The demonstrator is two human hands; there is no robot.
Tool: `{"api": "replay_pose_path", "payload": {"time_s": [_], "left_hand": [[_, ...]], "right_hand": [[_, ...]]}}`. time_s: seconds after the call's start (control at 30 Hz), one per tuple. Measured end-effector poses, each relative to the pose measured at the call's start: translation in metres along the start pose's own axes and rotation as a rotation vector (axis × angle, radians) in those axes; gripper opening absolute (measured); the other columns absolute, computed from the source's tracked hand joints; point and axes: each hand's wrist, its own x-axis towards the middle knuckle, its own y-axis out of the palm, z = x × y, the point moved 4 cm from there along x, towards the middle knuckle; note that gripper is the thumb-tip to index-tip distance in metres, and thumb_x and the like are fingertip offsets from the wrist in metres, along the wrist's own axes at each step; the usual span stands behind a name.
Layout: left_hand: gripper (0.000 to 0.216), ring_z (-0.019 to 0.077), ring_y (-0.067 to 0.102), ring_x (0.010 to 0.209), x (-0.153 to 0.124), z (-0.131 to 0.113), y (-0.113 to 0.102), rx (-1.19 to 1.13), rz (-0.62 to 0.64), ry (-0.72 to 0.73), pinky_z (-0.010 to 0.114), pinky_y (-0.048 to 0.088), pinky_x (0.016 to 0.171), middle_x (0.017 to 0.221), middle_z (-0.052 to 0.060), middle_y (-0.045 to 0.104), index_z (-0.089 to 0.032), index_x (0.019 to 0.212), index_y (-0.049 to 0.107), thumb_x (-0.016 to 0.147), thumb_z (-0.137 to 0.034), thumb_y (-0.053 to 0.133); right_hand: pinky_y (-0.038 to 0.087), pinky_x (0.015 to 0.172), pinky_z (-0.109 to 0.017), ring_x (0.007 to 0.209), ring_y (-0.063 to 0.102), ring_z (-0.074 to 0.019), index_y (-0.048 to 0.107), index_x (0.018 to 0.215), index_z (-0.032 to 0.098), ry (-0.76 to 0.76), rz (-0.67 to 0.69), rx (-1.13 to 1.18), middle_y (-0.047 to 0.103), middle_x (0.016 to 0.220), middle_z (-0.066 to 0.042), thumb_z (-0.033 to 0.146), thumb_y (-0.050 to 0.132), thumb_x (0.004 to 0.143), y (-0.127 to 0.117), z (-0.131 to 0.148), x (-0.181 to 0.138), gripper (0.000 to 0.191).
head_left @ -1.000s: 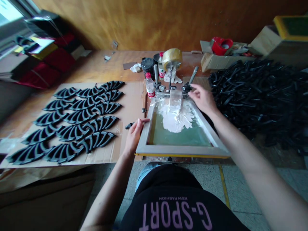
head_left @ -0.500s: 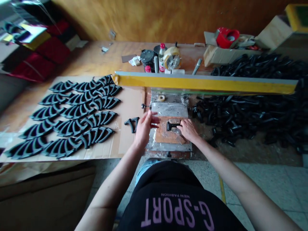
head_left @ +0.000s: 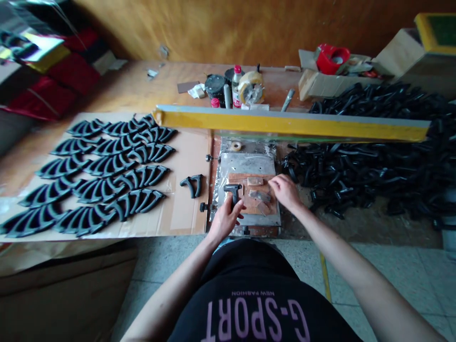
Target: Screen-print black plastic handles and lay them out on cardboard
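Note:
My left hand (head_left: 225, 219) is closed around a black plastic part (head_left: 233, 191), holding it just above the left side of the printing jig (head_left: 249, 166). My right hand (head_left: 286, 191) rests with curled fingers on the brown jig plate (head_left: 257, 202), touching its right edge and holding nothing that I can see. The screen frame (head_left: 292, 124) with its yellow edge is tilted up over the jig. A single black part (head_left: 193, 184) lies on the cardboard just left of the jig.
Rows of black curved parts (head_left: 96, 171) cover a cardboard sheet (head_left: 185, 156) on the left. A big heap of black parts (head_left: 377, 142) fills the right. Bottles (head_left: 235, 83), a tape roll (head_left: 251, 88) and tins stand behind the frame. Boxes (head_left: 327, 80) sit at back right.
The screen frame went from flat to lifted a second ago. Since then my left hand has picked the black part off the jig and pulled it left; my right hand stayed on the plate.

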Motion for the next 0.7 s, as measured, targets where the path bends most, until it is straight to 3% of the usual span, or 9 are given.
{"api": "replay_pose_path", "payload": {"time_s": [0.1, 0.2, 0.43, 0.6, 0.7], "left_hand": [[0.036, 0.0139, 0.066, 0.065, -0.004, -0.008, 0.002, 0.103, -0.022, 0.034, 0.021, 0.049, 0.048, 0.091, 0.004, 0.07, -0.021, 0.094, 0.051, 0.088, -0.057, 0.046], [0.035, 0.0132, 0.066, 0.064, -0.006, -0.014, 0.007, 0.164, -0.017, 0.043, 0.021, 0.048, 0.05, 0.089, 0.002, 0.07, -0.023, 0.095, 0.05, 0.089, -0.057, 0.045], [0.037, 0.0137, 0.065, 0.064, -0.001, -0.019, 0.011, 0.193, -0.019, 0.025, 0.022, 0.048, 0.054, 0.088, 0.003, 0.071, -0.023, 0.099, 0.052, 0.088, -0.057, 0.045], [0.039, 0.0156, 0.065, 0.065, 0.007, -0.007, 0.013, 0.229, -0.03, -0.023, 0.025, 0.048, 0.057, 0.088, 0.005, 0.07, -0.022, 0.097, 0.051, 0.089, -0.058, 0.04], [0.038, 0.0189, 0.066, 0.068, 0.014, 0.009, 0.01, 0.395, -0.082, -0.083, 0.03, 0.049, 0.065, 0.082, 0.004, 0.068, -0.022, 0.101, 0.05, 0.092, -0.055, 0.035]], "right_hand": [[0.037, 0.093, -0.034, 0.104, 0.05, -0.0237, 0.069, 0.092, 0.019, 0.269, 0.015, -0.228, 0.06, 0.106, -0.012, 0.023, 0.049, 0.09, -0.007, -0.08, 0.024, 0.02], [0.036, 0.093, -0.033, 0.106, 0.05, -0.0244, 0.069, 0.102, 0.017, 0.338, 0.095, -0.252, 0.059, 0.115, -0.015, 0.022, 0.056, 0.086, -0.001, -0.122, 0.031, 0.022], [0.04, 0.085, -0.032, 0.101, 0.057, -0.024, 0.072, 0.102, 0.016, 0.363, 0.239, -0.196, 0.06, 0.117, -0.016, 0.025, 0.052, 0.087, 0.015, -0.138, 0.024, 0.026], [0.044, 0.069, -0.029, 0.074, 0.064, -0.0196, 0.073, 0.066, 0.024, 0.367, 0.352, -0.058, 0.069, 0.077, -0.005, 0.027, 0.068, 0.073, 0.001, -0.145, 0.033, 0.009], [0.047, 0.065, -0.027, 0.067, 0.063, -0.0169, 0.071, 0.065, 0.023, 0.398, 0.296, 0.043, 0.067, 0.067, 0.0, 0.038, 0.071, 0.075, -0.022, -0.157, 0.053, 0.018]]}}
